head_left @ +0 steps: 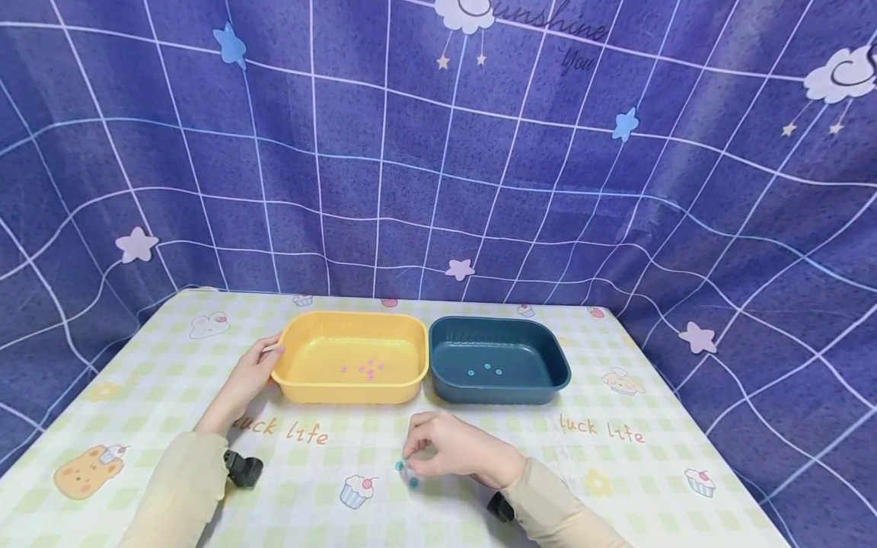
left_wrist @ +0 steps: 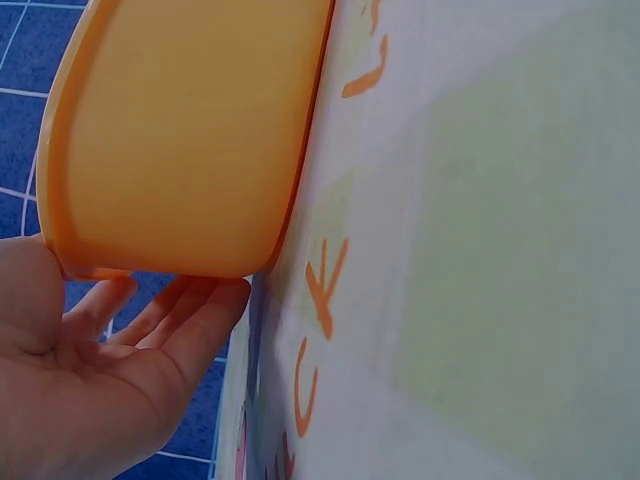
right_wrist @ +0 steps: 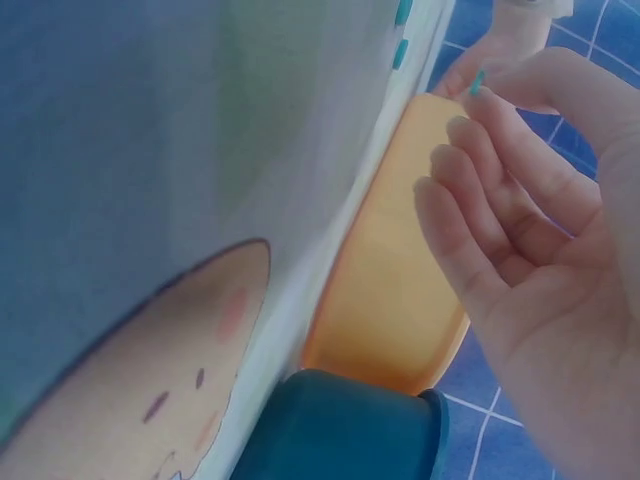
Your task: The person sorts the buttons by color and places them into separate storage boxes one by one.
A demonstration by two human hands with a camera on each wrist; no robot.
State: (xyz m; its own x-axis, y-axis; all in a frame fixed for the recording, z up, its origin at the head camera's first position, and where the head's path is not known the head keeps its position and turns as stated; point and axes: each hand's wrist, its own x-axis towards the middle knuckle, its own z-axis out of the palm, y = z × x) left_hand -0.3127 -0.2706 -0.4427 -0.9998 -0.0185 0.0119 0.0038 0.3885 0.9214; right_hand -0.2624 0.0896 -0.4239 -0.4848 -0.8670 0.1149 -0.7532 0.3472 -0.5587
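My left hand (head_left: 255, 371) holds the left end of a yellow basin (head_left: 349, 393), its thumb at the rim and its fingers against the outer wall. Inside that basin lie several small pink rings. Just in front of the basins, my right hand (head_left: 445, 447) pinches a small teal ring (right_wrist: 477, 83) between thumb and forefinger; the right wrist view shows it edge-on. Two more teal pieces (head_left: 413, 482) lie on the table beside the fingertips. A dark teal basin (head_left: 496, 395) stands right of the yellow one, with three small teal rings (head_left: 488, 366) on its floor.
A pale checked cloth with printed cartoons covers the table (head_left: 288, 487). Behind it hangs a blue curtain (head_left: 356, 183) with white grid lines. The two basins stand side by side, rims nearly touching. Each wrist carries a black camera (head_left: 243, 469).
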